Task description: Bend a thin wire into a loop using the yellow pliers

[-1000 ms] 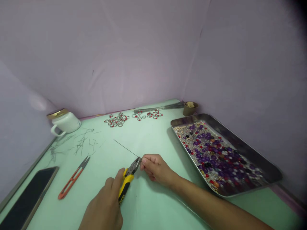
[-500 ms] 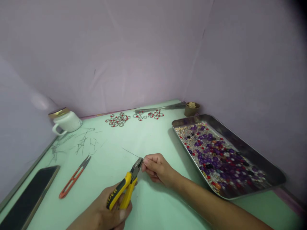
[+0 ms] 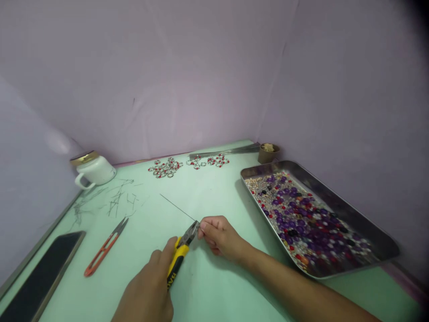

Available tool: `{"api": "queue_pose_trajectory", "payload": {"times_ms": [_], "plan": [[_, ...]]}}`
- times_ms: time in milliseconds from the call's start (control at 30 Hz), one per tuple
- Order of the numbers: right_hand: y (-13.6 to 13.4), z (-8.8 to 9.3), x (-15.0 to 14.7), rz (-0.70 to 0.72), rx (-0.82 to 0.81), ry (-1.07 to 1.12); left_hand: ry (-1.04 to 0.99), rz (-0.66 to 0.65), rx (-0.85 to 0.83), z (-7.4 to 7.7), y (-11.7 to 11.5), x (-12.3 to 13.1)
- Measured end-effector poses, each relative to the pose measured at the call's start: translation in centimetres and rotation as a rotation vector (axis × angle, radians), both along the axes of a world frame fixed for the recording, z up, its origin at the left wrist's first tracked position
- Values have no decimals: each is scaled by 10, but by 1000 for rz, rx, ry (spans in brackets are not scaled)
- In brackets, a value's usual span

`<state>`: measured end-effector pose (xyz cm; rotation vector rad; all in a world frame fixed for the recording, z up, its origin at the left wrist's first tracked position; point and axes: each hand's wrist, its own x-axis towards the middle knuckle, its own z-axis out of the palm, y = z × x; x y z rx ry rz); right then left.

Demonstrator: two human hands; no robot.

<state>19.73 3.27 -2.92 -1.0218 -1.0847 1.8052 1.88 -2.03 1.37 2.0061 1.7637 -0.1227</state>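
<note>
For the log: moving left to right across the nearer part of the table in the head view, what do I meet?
Phone, orange snips, left hand, pliers, right hand, metal tray of beads.

And here's the left hand [image 3: 145, 286], low in the frame and left of centre, its back turned up, fingers curled into a grip, one stretched toward the middle of the picture! Just right of centre, the right hand [image 3: 221, 237] pinches with thumb against bent forefinger, the others tucked below, and the bare right forearm [image 3: 295, 281] slants away to the lower right.
</note>
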Motion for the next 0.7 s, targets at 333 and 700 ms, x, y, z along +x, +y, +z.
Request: {"api": "queue_pose_trajectory", "payload": {"times_ms": [333, 700], "plan": [[0, -5, 3, 34, 98, 136, -473, -17, -52, 8, 6, 0], [-2, -2, 7, 94, -38, 324, -845, 46, -411, -14, 9, -8]]}}
